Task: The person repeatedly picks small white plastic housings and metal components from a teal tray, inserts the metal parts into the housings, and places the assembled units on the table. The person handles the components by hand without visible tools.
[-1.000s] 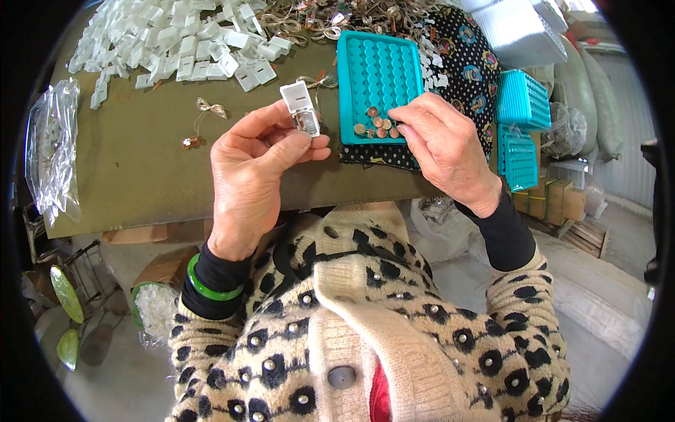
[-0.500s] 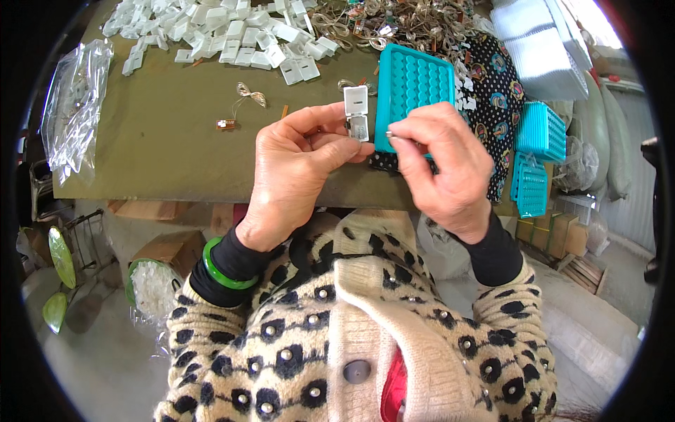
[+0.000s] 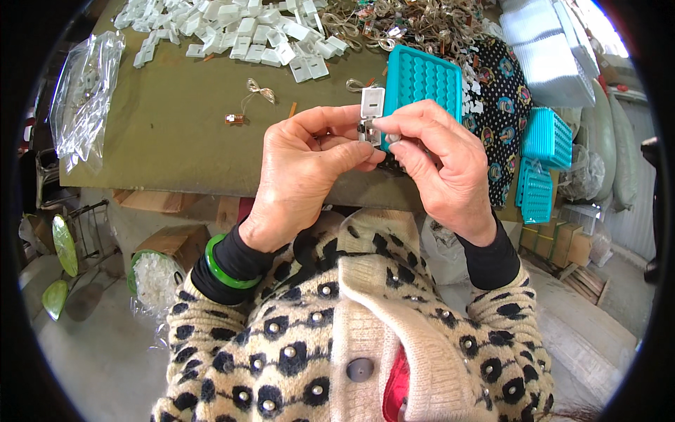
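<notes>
My left hand (image 3: 306,165) is closed on a small white hinged plastic case (image 3: 373,103), held upright between fingertips and thumb. The case stands open: its slotted lid points up, and its lower half, with something dark and metallic inside, is partly covered by fingers. My right hand (image 3: 443,165) is pinched, its index fingertip at the lower half of the case. A small, pale silvery piece (image 3: 394,138) shows between its thumb and finger; its kind is too small to make out. Just behind the right hand lies a turquoise tray (image 3: 424,77) with rows of round hollows.
White plastic cases (image 3: 246,32) lie heaped at the back, beside a tangle of wire bundles (image 3: 415,21). One coiled wire with a small circuit piece (image 3: 234,119) lies left. A clear plastic bag (image 3: 88,98) is at the left edge. Stacked turquoise trays (image 3: 547,137) stand right.
My right hand has moved in to the case, and its fingertips now meet the lower half. Before, it held the silvery piece slightly apart. The whole view has shifted a little.
</notes>
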Available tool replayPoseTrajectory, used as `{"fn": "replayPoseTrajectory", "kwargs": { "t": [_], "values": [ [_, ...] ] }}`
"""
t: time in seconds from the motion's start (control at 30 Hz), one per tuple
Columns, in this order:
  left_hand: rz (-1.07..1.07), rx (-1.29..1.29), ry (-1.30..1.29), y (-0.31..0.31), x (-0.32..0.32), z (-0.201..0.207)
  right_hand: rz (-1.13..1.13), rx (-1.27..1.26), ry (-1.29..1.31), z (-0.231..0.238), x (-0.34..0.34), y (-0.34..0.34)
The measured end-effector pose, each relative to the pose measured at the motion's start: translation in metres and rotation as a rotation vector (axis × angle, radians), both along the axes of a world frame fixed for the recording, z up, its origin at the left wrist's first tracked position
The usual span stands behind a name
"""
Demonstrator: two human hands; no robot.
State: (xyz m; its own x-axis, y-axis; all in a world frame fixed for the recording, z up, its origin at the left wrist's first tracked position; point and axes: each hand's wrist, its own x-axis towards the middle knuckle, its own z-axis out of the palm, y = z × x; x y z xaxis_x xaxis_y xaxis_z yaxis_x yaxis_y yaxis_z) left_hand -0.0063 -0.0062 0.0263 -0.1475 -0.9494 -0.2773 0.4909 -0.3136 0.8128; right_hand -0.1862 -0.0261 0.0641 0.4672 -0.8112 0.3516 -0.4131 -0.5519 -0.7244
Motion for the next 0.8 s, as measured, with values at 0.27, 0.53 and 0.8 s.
{"fn": "replayPoseTrajectory", "kwargs": {
  "t": [0.27,0.53,0.8],
  "values": [
    [0.003,0.011,0.022,0.002,-0.003,0.001,-0.089,-0.167,0.035,-0.009,0.005,0.004],
    [0.014,-0.011,0.053,0.003,-0.001,0.001,-0.07,-0.317,0.133,-0.012,0.01,-0.002],
    [-0.004,0.015,0.059,0.002,0.005,-0.003,0.063,-0.116,0.075,-0.006,0.009,-0.006]
  ]
}}
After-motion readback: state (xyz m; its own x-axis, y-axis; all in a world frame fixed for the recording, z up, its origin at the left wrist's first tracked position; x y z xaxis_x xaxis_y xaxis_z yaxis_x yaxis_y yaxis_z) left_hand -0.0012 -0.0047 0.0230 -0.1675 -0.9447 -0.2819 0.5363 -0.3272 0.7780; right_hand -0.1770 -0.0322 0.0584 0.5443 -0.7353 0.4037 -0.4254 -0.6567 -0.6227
